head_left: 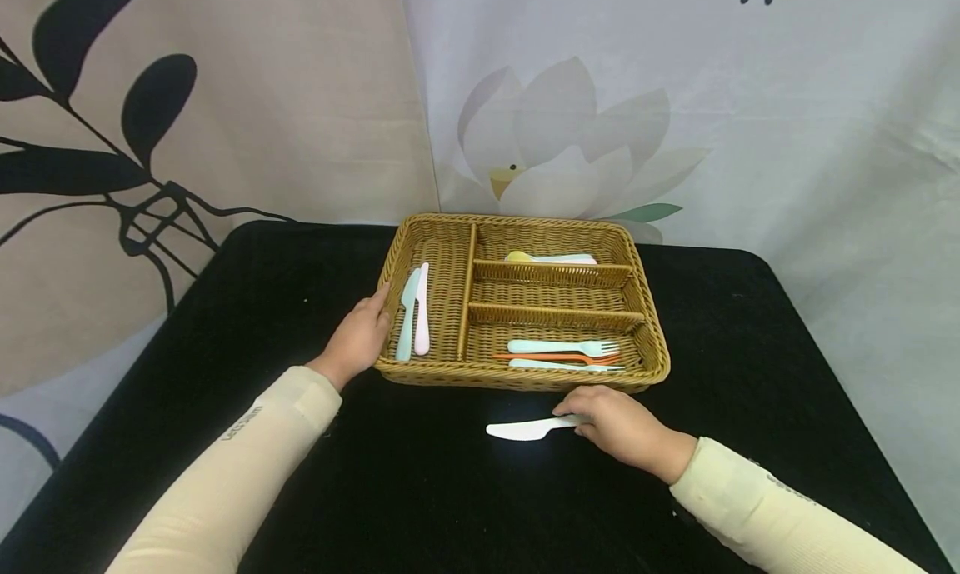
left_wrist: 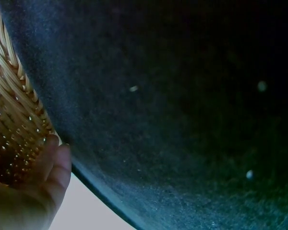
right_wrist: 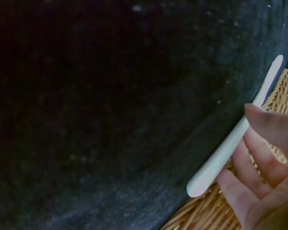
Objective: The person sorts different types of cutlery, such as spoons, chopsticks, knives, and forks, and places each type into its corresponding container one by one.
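My right hand (head_left: 618, 428) pinches a white plastic table knife (head_left: 525, 429) by its handle, just in front of the wicker cutlery basket (head_left: 517, 378). In the right wrist view the knife (right_wrist: 221, 155) lies between the thumb and fingers, beside the basket's woven wall. My left hand (head_left: 362, 338) touches the basket's left side, its fingers lying fairly straight against the weave. The left compartment holds a mint knife (head_left: 407, 316) and a pink knife (head_left: 422, 311). In the front right compartment lie a mint fork (head_left: 562, 347), an orange fork (head_left: 558, 358) and a pale fork (head_left: 562, 365).
The basket stands at the back of a black-covered table (head_left: 420, 491), near a printed cloth backdrop (head_left: 300, 99). Its back right compartment holds a yellow-ended spoon (head_left: 519, 257) and other pale cutlery, partly hidden by a divider (head_left: 551, 268). A second divider (head_left: 555, 313) stands nearer the front.
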Tool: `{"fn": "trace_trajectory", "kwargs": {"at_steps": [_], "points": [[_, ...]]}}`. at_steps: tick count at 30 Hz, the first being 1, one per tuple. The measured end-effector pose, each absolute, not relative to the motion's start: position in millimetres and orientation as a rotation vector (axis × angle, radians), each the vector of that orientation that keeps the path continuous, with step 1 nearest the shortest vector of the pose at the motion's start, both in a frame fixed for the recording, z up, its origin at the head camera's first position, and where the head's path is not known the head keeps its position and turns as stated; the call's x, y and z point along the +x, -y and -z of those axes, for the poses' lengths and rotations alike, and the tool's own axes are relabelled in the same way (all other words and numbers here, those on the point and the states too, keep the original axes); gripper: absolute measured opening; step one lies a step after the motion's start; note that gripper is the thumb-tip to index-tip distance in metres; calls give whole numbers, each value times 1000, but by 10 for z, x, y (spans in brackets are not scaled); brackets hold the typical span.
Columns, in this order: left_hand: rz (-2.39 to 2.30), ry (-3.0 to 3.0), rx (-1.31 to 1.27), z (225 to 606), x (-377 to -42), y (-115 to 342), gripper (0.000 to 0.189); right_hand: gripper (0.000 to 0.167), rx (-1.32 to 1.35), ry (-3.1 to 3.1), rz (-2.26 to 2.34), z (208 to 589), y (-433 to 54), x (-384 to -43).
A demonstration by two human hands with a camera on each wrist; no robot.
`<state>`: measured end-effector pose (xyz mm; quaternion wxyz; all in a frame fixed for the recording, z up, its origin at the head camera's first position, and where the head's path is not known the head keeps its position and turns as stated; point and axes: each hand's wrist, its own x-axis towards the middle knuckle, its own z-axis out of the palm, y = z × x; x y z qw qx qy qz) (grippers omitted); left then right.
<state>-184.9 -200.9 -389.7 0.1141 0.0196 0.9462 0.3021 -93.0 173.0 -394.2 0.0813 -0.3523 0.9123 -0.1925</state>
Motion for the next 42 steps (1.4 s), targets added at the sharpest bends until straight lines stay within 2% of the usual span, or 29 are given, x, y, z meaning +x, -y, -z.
{"fn": "trace_trajectory", "kwargs": {"at_steps": [21, 42], "points": [[-887, -2757, 34, 3879, -1847, 1999, 57, 26, -1098, -2771, 488, 3909, -1711, -895], [-908, -2739, 4, 3893, -1836, 2001, 57, 20, -1111, -2668, 709, 3776, -1574, -899]]}}
